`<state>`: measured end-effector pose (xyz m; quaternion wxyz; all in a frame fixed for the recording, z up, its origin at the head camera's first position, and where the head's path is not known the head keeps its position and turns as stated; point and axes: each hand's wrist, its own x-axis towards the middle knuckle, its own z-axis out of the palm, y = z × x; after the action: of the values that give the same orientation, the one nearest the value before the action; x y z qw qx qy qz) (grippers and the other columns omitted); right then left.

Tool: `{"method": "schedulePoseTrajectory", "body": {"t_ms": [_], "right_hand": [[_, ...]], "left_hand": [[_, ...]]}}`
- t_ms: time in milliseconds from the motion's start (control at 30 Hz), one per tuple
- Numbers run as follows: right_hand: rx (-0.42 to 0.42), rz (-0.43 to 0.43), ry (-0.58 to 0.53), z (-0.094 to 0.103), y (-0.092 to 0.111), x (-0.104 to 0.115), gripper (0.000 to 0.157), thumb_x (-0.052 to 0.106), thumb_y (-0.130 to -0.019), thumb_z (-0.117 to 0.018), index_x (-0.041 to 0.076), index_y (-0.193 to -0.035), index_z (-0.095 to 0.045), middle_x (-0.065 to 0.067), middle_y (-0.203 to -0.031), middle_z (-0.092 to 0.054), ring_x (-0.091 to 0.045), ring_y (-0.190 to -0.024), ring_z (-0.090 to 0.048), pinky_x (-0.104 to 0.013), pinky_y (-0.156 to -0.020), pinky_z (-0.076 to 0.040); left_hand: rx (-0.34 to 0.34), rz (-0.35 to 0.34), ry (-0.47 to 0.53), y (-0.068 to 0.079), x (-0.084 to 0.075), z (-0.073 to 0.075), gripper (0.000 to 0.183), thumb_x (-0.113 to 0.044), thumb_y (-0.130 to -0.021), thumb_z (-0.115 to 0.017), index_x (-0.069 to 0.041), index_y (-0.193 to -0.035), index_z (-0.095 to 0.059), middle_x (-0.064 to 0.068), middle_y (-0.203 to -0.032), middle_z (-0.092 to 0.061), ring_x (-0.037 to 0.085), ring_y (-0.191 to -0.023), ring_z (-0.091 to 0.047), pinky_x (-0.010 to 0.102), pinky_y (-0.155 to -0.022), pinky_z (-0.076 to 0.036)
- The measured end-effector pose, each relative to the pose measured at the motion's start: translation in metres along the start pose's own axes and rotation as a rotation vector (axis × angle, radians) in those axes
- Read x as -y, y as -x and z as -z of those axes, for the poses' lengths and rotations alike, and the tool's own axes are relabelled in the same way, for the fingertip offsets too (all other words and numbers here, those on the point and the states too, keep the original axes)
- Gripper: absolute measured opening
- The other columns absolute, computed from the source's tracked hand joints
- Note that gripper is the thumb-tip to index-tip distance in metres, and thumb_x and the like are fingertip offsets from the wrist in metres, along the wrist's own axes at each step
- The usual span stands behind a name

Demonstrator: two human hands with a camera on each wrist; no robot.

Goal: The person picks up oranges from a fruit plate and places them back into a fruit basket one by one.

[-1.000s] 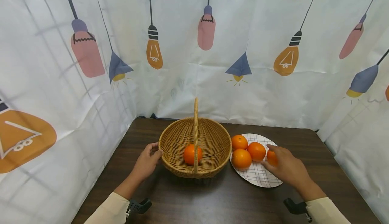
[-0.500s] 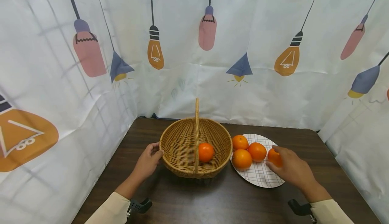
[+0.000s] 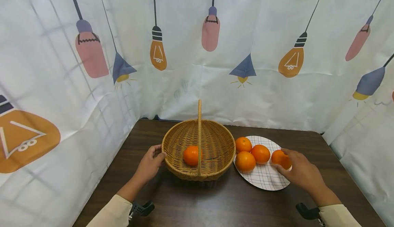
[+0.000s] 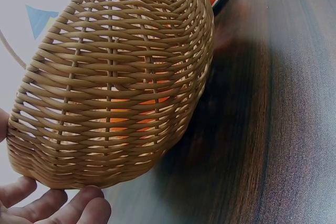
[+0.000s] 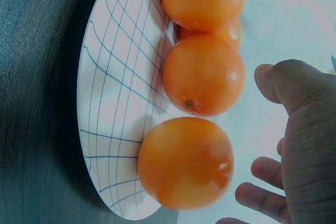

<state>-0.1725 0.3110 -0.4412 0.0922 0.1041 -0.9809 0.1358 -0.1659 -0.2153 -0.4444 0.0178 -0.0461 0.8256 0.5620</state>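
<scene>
A wicker basket [image 3: 178, 138] with an upright handle [image 3: 199, 128] stands on the table, with one orange [image 3: 191, 155] inside it. My left hand [image 3: 149, 163] holds the basket's left rim, thumb over the edge; in the left wrist view its fingers [image 4: 44, 205] lie against the outer wall. Right of the basket, several oranges [image 3: 245, 161] rest on a white plate with a blue grid [image 3: 264, 181]. My right hand [image 3: 303, 172] hovers beside the rightmost orange [image 3: 278, 158], holding nothing; the right wrist view shows its thumb [image 5: 273, 82] and loosely bent fingers apart from the fruit.
The dark wooden table [image 3: 215, 203] reaches back to a white curtain [image 3: 191, 80] printed with lamps and bulbs. Curtain also hangs along the left and right sides. A black strap device sits on each wrist. The plate's left edge lies close to the basket.
The orange in the basket has rolled right, then back left. My right hand has drawn a little to the right, uncovering more of the rightmost orange. The left hand stays on the rim.
</scene>
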Motion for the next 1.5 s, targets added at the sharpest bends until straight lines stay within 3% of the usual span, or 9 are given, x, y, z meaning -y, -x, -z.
{"method": "schedulePoseTrajectory", "body": {"t_ms": [200,1200,1500], "right_hand": [[0.01,-0.005,0.001,0.003,-0.001,-0.005,0.079,0.058,-0.079,-0.065,0.004,-0.133,-0.046,-0.023,-0.127,-0.049,-0.042,-0.111,-0.046,-0.063,-0.069,-0.046],[0.052,-0.051,0.003,-0.008,-0.006,-0.027,0.086,0.059,-0.079,-0.063,0.0,-0.136,-0.04,-0.026,-0.131,-0.043,-0.044,-0.115,-0.042,-0.066,-0.079,-0.041],[0.081,-0.08,-0.019,-0.016,-0.009,-0.031,0.092,0.064,-0.077,-0.063,0.0,-0.138,-0.038,-0.027,-0.13,-0.044,-0.044,-0.111,-0.045,-0.065,-0.074,-0.043]], "left_hand": [[-0.005,0.003,-0.023,-0.002,-0.001,-0.001,0.048,-0.033,-0.096,-0.051,-0.009,-0.136,-0.039,0.013,-0.133,-0.046,0.027,-0.113,-0.053,0.044,-0.081,-0.051],[-0.014,-0.016,-0.01,-0.004,0.001,0.0,0.047,-0.031,-0.096,-0.05,-0.009,-0.136,-0.038,0.014,-0.132,-0.047,0.027,-0.111,-0.053,0.048,-0.084,-0.049],[-0.018,-0.02,-0.008,-0.005,0.003,-0.001,0.047,-0.031,-0.096,-0.051,-0.01,-0.136,-0.038,0.014,-0.132,-0.047,0.027,-0.112,-0.053,0.047,-0.084,-0.049]]}}
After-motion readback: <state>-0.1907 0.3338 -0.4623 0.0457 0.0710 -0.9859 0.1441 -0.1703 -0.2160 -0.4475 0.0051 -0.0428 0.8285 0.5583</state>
